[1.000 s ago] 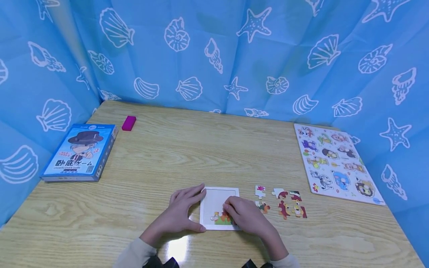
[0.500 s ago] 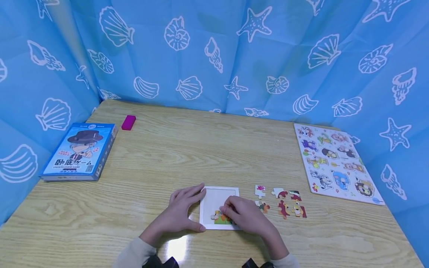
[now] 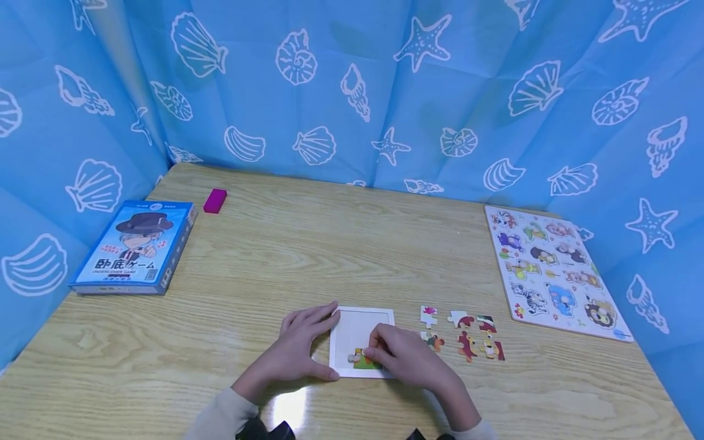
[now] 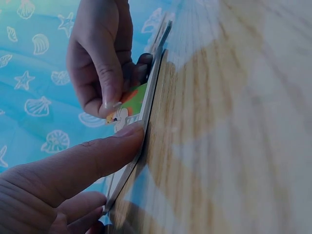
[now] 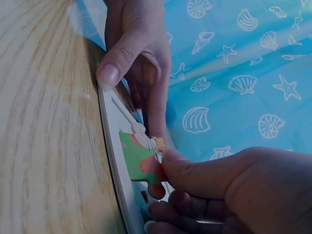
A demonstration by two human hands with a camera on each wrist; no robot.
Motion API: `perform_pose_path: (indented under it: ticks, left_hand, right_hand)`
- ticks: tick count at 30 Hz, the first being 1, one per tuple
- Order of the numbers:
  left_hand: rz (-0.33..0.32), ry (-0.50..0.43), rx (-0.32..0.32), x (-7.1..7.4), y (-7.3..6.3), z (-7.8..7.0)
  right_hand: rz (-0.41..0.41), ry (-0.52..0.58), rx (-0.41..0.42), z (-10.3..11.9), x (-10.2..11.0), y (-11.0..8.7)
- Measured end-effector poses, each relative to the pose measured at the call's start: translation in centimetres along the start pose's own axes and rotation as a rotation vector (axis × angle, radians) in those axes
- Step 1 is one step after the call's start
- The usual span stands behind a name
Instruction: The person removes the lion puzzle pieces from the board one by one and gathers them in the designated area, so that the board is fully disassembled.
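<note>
A square white puzzle tray (image 3: 352, 330) lies flat on the table. My left hand (image 3: 299, 348) holds it along its left side, the thumb on the near corner and the other fingers at the far corner. Over the tray's near part, my right hand (image 3: 404, 354) pinches an orange puzzle piece (image 5: 159, 144) between thumb and fingers. Green-and-orange pieces (image 3: 365, 360) lie along the tray's near edge, partly hidden by that hand. In the right wrist view a green piece (image 5: 134, 158) with a rounded tab sits right beside the thumb.
Several loose puzzle pieces (image 3: 467, 345) lie right of the tray. An animal board (image 3: 555, 272) is at the far right. A blue game box (image 3: 132, 247) and a magenta block (image 3: 215, 200) stand at the left. A blue shell-print curtain (image 3: 330, 91) surrounds the table (image 3: 330, 244).
My right hand's fingertips have shifted a little left and nearer over the pieces in the tray. The left hand stays on the tray's side. The head view has turned slightly.
</note>
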State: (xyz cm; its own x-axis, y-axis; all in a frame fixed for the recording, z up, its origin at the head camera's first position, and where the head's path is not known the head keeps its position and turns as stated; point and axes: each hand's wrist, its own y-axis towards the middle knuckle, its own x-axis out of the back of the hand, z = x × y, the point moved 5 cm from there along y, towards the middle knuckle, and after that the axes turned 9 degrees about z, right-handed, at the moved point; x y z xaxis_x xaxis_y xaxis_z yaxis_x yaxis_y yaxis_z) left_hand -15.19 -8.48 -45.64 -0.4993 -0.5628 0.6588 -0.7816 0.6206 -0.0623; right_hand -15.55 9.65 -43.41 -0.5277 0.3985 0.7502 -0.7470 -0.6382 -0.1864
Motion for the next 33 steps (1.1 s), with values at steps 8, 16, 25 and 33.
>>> perform_pose_path:
  ticks: [8,16,25,33]
  left_hand:
    - [-0.004,0.0,-0.006,0.0,0.0,-0.1]
    - [-0.01,0.014,-0.015,0.0,0.0,0.0]
    - [-0.017,0.013,-0.024,0.1,-0.1,-0.1]
    - [-0.009,0.002,-0.029,0.0,-0.1,-0.1]
  right_hand:
    - [0.004,-0.016,-0.023,0.1,-0.1,-0.4]
    - [-0.025,-0.014,0.0,0.8,0.1,-1.0]
    - [-0.071,0.084,-0.03,0.0,2.0,-2.6]
    - [-0.079,0.114,-0.148,-3.3,4.0,-5.6]
